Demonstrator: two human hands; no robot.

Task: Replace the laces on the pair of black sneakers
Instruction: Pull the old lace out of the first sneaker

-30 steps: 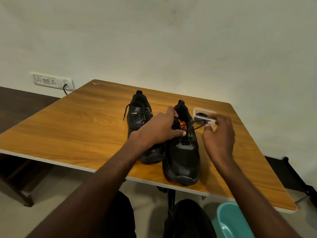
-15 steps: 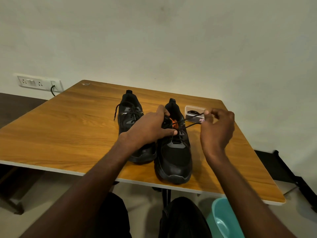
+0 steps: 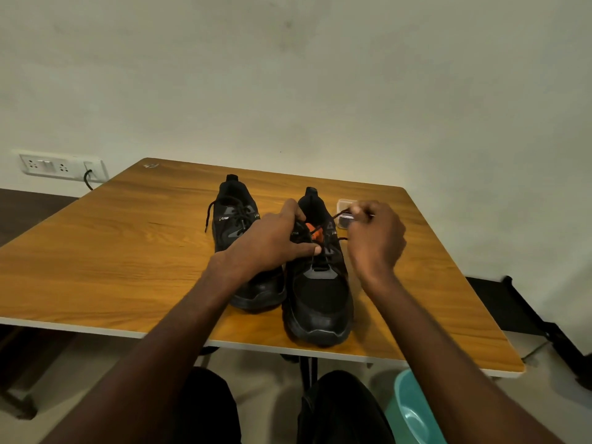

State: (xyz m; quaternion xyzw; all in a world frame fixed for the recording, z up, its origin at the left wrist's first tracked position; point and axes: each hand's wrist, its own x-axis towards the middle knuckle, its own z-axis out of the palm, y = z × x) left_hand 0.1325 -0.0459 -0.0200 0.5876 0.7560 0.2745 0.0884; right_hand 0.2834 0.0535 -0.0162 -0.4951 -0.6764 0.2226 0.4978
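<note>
Two black sneakers stand side by side on the wooden table (image 3: 112, 251), toes toward me. The left sneaker (image 3: 237, 219) still has its black lace tied, one end hanging off its left side. My left hand (image 3: 272, 241) grips the top of the right sneaker (image 3: 320, 296) around its tongue, where an orange patch shows. My right hand (image 3: 374, 238) pinches a black lace (image 3: 336, 216) that runs taut from the right sneaker's eyelets up and to the right.
A small clear plastic box (image 3: 343, 206) with dark contents sits just behind my right hand. A wall socket strip (image 3: 61, 166) with a plugged cable is at the left. A teal bin (image 3: 413, 411) stands on the floor by my right knee.
My right hand has closed on the lace and pulled it out to the right, away from the shoe. My left hand keeps its hold on the right sneaker.
</note>
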